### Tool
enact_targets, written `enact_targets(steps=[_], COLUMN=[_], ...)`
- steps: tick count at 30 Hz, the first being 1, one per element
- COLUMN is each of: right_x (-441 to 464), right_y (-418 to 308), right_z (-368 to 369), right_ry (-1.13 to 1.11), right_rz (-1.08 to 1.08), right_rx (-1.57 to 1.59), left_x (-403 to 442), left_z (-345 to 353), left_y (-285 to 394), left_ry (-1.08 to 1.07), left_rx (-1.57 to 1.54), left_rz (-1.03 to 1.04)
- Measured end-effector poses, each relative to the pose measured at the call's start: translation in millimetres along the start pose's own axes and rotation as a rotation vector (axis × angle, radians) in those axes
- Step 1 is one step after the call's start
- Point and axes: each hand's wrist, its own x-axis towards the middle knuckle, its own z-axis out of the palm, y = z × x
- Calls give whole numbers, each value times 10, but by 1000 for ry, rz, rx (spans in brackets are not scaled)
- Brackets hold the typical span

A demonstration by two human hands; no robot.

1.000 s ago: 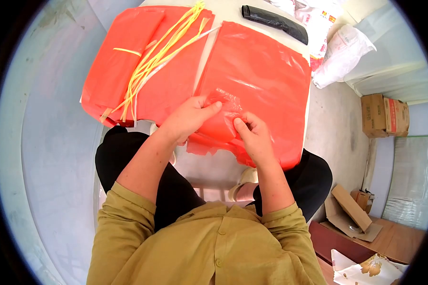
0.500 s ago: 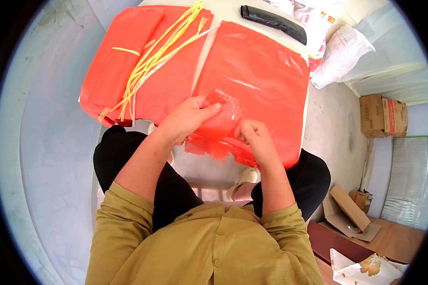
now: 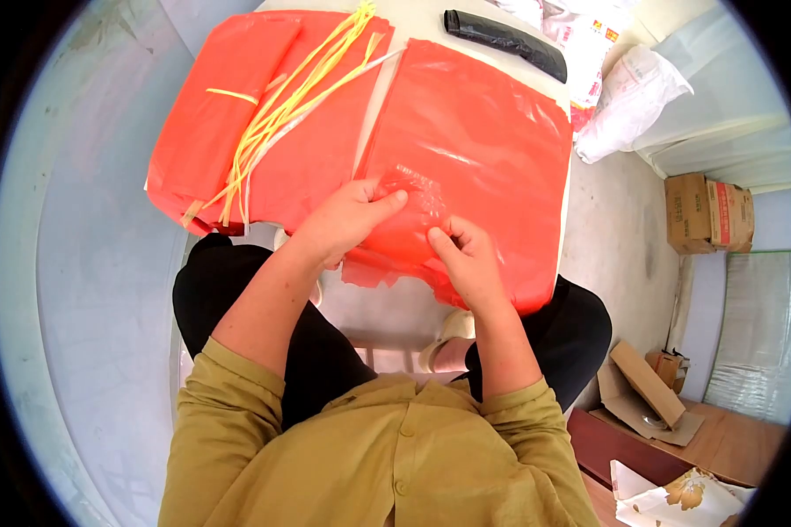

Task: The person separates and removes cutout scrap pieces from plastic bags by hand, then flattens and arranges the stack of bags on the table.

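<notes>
My left hand (image 3: pixel 350 220) is closed on a bunched part of a red plastic bag (image 3: pixel 404 227), its thumb lying on top. My right hand (image 3: pixel 468 259) is at the bag's right side, thumb and forefinger pinched on the thin red film. The crinkled upper end of the held part shows between both hands. Under them lies a flat stack of red plastic bags (image 3: pixel 483 132), its near edge hanging ragged over the table edge. Fingers beneath the film are hidden.
On the left of the table (image 3: pixel 380 105) are more red bags (image 3: pixel 211 105) with yellow ties (image 3: pixel 277 123) across them. A black plastic roll (image 3: pixel 505 44) lies at the back. White sacks (image 3: pixel 628 101) and a cardboard box (image 3: pixel 707 213) stand right. My knees are under the near edge.
My right hand has turned and moved slightly up and left; its thumb now shows, pressed toward the forefinger on the film. My left hand stays in place.
</notes>
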Motion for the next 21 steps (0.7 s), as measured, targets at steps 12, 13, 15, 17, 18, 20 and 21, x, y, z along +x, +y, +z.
enact_targets(steps=[12, 13, 15, 17, 18, 20, 21], right_x=[52, 66, 64, 71, 72, 55, 46], right_y=[-36, -28, -98, -152, -162, -153, -128], right_z=[-70, -24, 66, 153, 187, 196, 183], right_ry=[-95, -64, -15, 27, 46, 69, 72], right_rz=[153, 110, 71, 40, 29, 23, 26], right_rx=[-65, -79, 25, 111, 145, 186, 192], left_x=[107, 115, 97, 23, 19, 13, 15], left_z=[-88, -94, -76, -27, -25, -13, -10], left_y=[-153, -177, -140, -21, -16, -15, -18], left_ry=[20, 23, 5, -35, -38, -46, -38], left_rx=[102, 131, 91, -46, -60, -89, -93], left_rz=[-52, -37, -25, -33, -21, 1, -2])
